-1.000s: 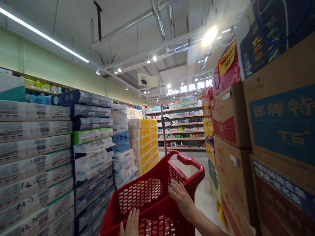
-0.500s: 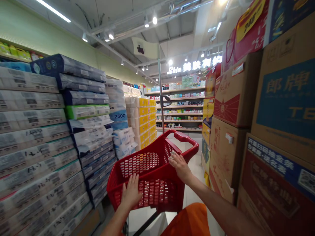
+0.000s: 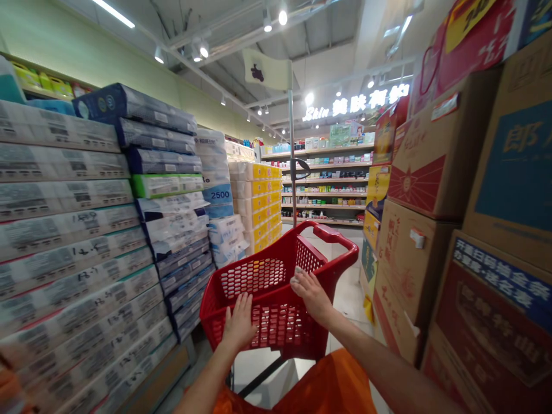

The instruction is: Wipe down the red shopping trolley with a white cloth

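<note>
A red plastic shopping cart with perforated walls stands before me, its handle on the far right side. My left hand lies against the cart's near wall, fingers stretched over the top rim. Farther right along the same rim is my right hand, palm down. A small white cloth or tissue shows at its fingertips, pressed to the rim. The cart's basket appears to hold nothing where I can see in. Orange fabric hangs below my arms.
Stacked tissue packs line the left, with yellow-sided packs beyond. Cardboard boxes are piled close on the right. A pole with a cream flag rises behind the cart. Stocked shelves cross the far end.
The view has turned slightly left, so everything sits farther right. My right hand has slid a little left along the cart's rim with the cloth. My left hand keeps its place.
</note>
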